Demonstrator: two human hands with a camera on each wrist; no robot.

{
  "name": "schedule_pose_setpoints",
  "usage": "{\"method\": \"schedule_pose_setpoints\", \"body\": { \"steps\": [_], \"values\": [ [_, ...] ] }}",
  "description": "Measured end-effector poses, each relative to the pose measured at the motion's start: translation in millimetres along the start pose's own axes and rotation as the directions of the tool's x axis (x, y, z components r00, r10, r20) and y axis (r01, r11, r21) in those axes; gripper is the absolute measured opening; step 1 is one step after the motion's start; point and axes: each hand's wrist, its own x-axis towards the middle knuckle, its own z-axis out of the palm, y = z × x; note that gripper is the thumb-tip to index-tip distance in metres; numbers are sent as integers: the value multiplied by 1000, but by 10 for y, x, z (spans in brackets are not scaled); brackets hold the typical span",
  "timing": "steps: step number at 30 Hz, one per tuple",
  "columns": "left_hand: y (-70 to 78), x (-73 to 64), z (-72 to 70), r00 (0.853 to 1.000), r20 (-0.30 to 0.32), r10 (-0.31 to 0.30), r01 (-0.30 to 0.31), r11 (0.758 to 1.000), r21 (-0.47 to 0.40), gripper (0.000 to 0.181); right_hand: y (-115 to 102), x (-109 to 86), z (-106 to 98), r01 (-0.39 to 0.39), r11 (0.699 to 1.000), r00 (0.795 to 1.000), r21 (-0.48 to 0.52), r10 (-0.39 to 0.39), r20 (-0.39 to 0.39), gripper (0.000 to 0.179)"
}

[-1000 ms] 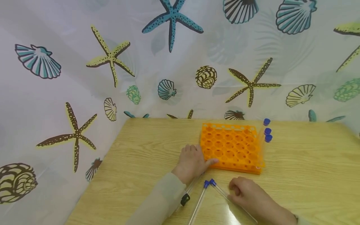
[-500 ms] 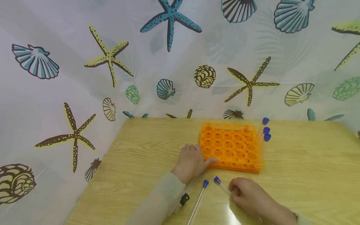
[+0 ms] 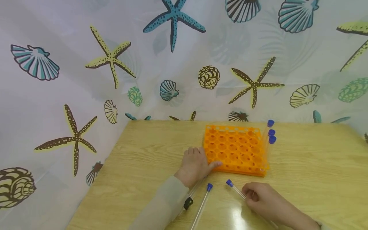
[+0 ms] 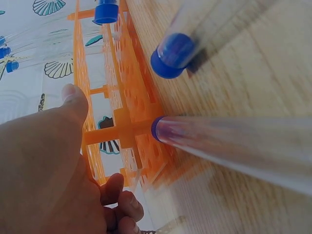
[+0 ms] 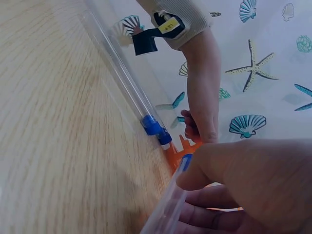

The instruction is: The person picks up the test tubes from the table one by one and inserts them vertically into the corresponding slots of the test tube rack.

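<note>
My left hand [image 3: 194,167] holds the left front corner of an orange test tube rack [image 3: 233,156], thumb over the front edge and fingers curled at its side. Just in front of the rack, my right hand [image 3: 267,201] pinches a clear test tube [image 3: 238,192] with a blue cap [image 3: 229,182]. In the right wrist view, thumb and fingers close round this tube [image 5: 168,207]. A second blue-capped tube [image 3: 201,206] lies on the table between the hands. Another tube [image 3: 193,191] lies partly hidden beneath my left wrist.
Three blue-capped tubes stand at the rack's right end, the nearest cap [image 3: 272,139] leaning outward. The rack's other visible holes hold no tubes. A black wrist mount [image 3: 188,203] hangs under the left sleeve. A patterned curtain [image 3: 149,73] rises behind the wooden table [image 3: 310,159].
My right hand has shifted rightward, drawing its tube along, so that its cap now lies apart from the neighbouring tube's cap. The left hand keeps its place at the rack.
</note>
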Motion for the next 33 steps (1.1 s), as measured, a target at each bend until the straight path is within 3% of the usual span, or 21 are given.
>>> {"method": "schedule_pose_setpoints", "body": {
  "steps": [8,16,21,25,33],
  "values": [
    [-5,14,2,1000,9,-4,4,1000,13,81,56,-73,-137,-22,998,1000,56,22,6,13],
    [-15,7,-2,999,23,-23,24,999,-40,81,103,-139,-310,-2,999,997,45,5,-74,14],
    [-11,0,-12,1000,21,-15,16,999,-34,80,110,-192,-407,5,999,986,45,2,-164,13],
    [-6,-4,-14,1000,20,-13,14,1000,-23,79,99,-214,-473,61,998,960,30,-50,-276,12],
    [4,-2,-13,1000,9,-9,9,1000,-5,80,108,-263,-587,162,987,887,20,-137,-440,24]
  ]
}}
